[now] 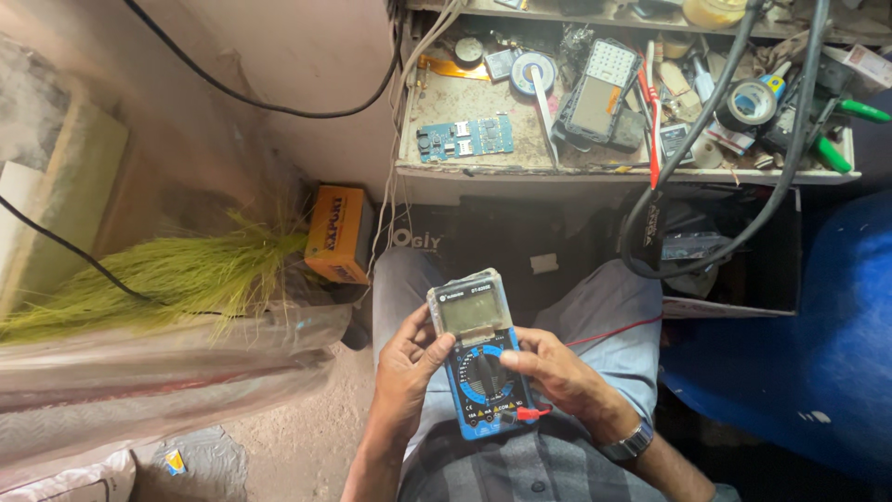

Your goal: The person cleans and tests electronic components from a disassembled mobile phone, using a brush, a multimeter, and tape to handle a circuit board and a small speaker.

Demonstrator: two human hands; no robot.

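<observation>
A cramped repair corner with a dusty floor: a cluttered surface (pixel 483 169) runs along the top, and a seated person looks down into their own lap. At far left a grass broom (pixel 158 274) lies over clear plastic sheeting (pixel 149 372), with an orange box (pixel 339 232) against the wall just beside it. On the surface, left to right, sit a blue circuit board (pixel 465 138), a solder reel (pixel 533 71), an opened phone (pixel 599 93) and a tape roll (pixel 749 104); black cables (pixel 706 130) loop down over its edge.

In the lap, between the knees, is the meter (pixel 478 353), a blue-cased multimeter with a grey screen, face up and tilted toward the camera. The left hand (pixel 409 367) is closed around the meter's left edge, thumb on the casing near the screen. The right hand (pixel 553 372) cups the right edge, its thumb pressed at the rim of the dial (pixel 485 372). A red plug (pixel 531 413) sits in a socket at the bottom, and its red lead (pixel 618 330) trails right across the thigh.

The step in hand looks like setting the dial. It would go best with the left hand holding the case steady while the thumb turns click by click, the screen kept in view and the lead left slack so it does not tug the plug.
</observation>
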